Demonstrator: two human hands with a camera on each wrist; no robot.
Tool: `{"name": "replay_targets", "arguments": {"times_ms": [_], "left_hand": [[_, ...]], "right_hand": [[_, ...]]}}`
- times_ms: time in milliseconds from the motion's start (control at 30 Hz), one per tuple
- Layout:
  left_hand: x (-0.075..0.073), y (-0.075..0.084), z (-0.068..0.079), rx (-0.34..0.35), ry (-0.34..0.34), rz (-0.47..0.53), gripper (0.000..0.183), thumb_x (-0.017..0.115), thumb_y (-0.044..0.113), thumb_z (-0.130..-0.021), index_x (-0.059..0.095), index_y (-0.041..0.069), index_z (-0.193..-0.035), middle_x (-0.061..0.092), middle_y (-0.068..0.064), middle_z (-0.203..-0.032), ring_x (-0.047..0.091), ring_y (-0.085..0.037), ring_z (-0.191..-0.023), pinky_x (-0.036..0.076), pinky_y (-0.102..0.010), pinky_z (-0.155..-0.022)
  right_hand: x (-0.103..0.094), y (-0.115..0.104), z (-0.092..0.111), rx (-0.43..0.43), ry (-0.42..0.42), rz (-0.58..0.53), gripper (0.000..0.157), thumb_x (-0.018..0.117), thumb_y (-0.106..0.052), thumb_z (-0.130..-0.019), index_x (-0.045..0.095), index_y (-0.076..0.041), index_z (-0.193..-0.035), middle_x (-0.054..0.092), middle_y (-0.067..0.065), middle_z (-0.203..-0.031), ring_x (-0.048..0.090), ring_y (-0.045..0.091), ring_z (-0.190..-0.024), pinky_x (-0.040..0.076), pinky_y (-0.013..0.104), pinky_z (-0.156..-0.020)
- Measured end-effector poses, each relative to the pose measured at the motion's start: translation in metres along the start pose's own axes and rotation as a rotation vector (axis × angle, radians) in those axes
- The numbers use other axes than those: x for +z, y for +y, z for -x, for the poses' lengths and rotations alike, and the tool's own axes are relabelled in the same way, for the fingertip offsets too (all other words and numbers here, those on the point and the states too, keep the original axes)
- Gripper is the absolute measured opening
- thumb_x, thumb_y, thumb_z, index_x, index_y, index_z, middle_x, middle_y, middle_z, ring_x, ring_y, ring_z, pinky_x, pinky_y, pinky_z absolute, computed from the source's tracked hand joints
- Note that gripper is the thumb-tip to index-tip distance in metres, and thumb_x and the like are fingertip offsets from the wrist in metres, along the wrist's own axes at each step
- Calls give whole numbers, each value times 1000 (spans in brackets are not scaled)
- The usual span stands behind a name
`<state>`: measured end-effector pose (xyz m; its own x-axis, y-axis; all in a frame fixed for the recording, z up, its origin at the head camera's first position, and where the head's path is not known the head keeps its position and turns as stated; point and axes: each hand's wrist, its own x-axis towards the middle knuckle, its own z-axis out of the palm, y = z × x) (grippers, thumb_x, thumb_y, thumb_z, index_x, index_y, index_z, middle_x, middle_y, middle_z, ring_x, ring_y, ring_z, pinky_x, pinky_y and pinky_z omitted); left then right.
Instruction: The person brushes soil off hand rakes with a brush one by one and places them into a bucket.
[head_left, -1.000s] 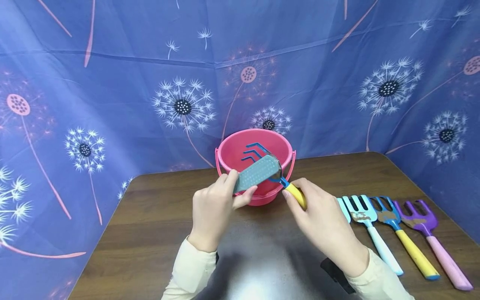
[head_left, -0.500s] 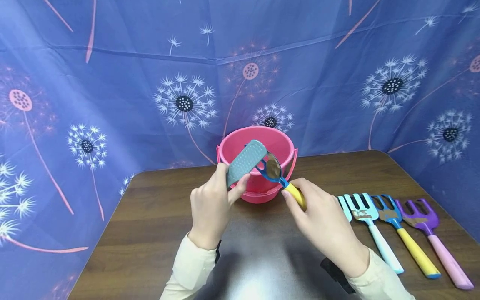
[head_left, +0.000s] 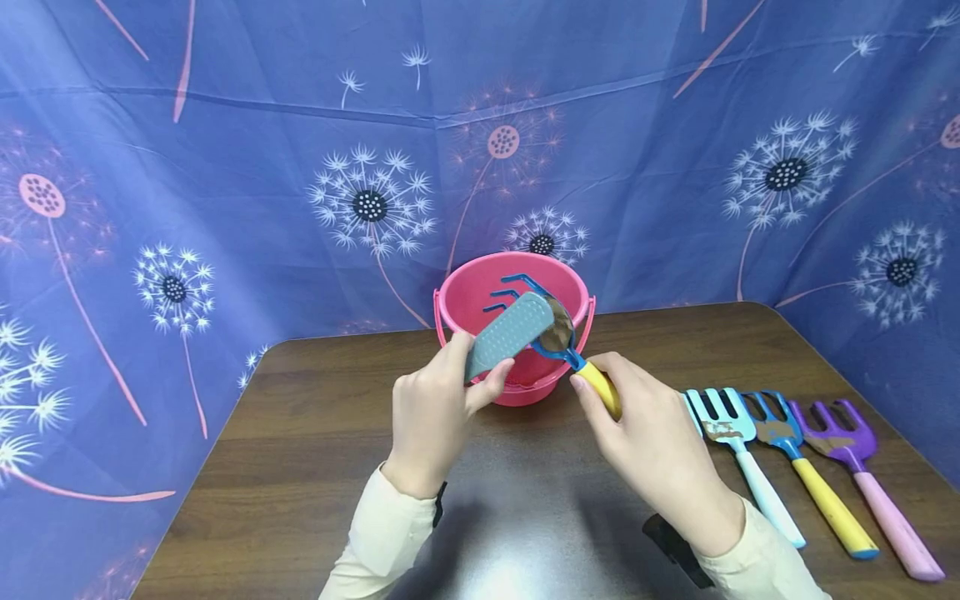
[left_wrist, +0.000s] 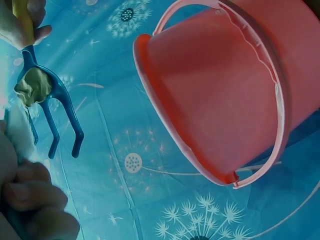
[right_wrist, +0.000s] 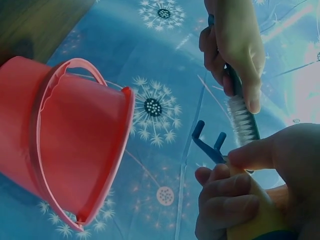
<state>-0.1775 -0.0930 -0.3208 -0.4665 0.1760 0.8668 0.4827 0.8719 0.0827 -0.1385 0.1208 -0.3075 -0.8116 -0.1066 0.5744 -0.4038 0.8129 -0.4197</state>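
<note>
My left hand [head_left: 435,417] grips a teal-backed scrub brush [head_left: 513,333], whose white bristles [right_wrist: 242,120] show in the right wrist view. My right hand [head_left: 660,450] holds a blue hand rake by its yellow handle [head_left: 600,390]. Brown dirt [left_wrist: 35,86] cakes the middle of the rake's head. Its bent tines [left_wrist: 70,117] point away from me, and in the head view the brush overlaps the head's left side. Both tools are over the front of a pink bucket [head_left: 517,395], which stands on the table with its handle folded down.
To the right on the wooden table [head_left: 315,433] lie a light-blue hand fork [head_left: 765,492], a blue fork with a yellow handle [head_left: 832,508] and a purple fork with a pink handle [head_left: 896,525], all dirt-marked. Behind hangs a blue dandelion-print cloth [head_left: 285,250].
The brush swung up and left off the rake's head, then came back down and right to overlap it. The rake has tilted slightly; the bucket and forks have stayed put.
</note>
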Motion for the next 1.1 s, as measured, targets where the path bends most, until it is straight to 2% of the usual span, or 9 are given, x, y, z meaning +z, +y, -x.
{"name": "replay_targets", "arguments": {"times_ms": [67,167,367,533,633,733,833,967,1100], "left_hand": [[0,1,0,-45,24,9,50,51,56,-102,53,7,-91,47,1,-59,42,-14,-44,35,-29,-39],[0,2,0,-76,51,-3,49,55,54,-101,53,6,-89,45,-1,-58,39,-15,-43,32,-29,-38],[3,8,3,-4,13,-18,46,59,55,-98,55,9,-89,51,2,-62,44,-12,-46,35,-28,-39],[4,10,3,37,5,26,47,50,56,-102,58,11,-90,52,3,-63,45,-10,-46,36,-26,-40],[2,7,1,11,51,30,54,42,60,-104,57,10,-88,51,3,-61,44,-11,-46,34,-27,-39],[1,5,-1,-37,94,23,57,41,61,-103,54,8,-85,46,1,-58,37,-12,-44,29,-26,-39],[2,6,-1,-44,98,18,54,48,59,-102,53,7,-85,44,1,-57,36,-12,-44,28,-26,-38],[4,9,1,2,45,21,46,58,55,-99,58,10,-89,53,2,-63,46,-11,-47,35,-26,-40],[4,11,3,39,-1,16,41,70,52,-91,59,12,-90,55,3,-65,48,-10,-47,39,-26,-41]], "right_hand": [[0,0,0,-8,-2,-2,11,70,-21,-96,65,-14,-103,50,-4,-73,44,10,-62,38,25,-56],[1,-1,1,-30,-1,-4,10,71,-21,-95,65,-15,-102,50,-5,-74,44,8,-62,38,24,-57],[1,-2,3,-20,2,-17,13,71,-20,-95,66,-14,-105,51,-4,-74,44,8,-61,38,24,-56],[1,-1,2,6,10,-19,16,72,-18,-95,66,-11,-108,52,-2,-74,44,10,-60,38,24,-55],[1,-1,2,16,8,-18,16,71,-19,-95,65,-12,-108,51,-2,-74,44,11,-61,37,24,-55],[1,-2,1,19,1,-22,15,70,-21,-96,65,-13,-109,51,-2,-76,45,11,-62,38,25,-56],[1,-3,2,15,3,-24,16,69,-21,-97,65,-14,-109,51,-3,-76,46,11,-63,38,25,-57],[-1,-3,1,8,21,-20,16,69,-20,-97,66,-12,-110,51,-2,-75,45,11,-62,38,25,-56],[-3,-2,-1,23,26,-12,18,70,-19,-96,66,-9,-111,54,0,-75,44,12,-60,37,25,-53]]}}
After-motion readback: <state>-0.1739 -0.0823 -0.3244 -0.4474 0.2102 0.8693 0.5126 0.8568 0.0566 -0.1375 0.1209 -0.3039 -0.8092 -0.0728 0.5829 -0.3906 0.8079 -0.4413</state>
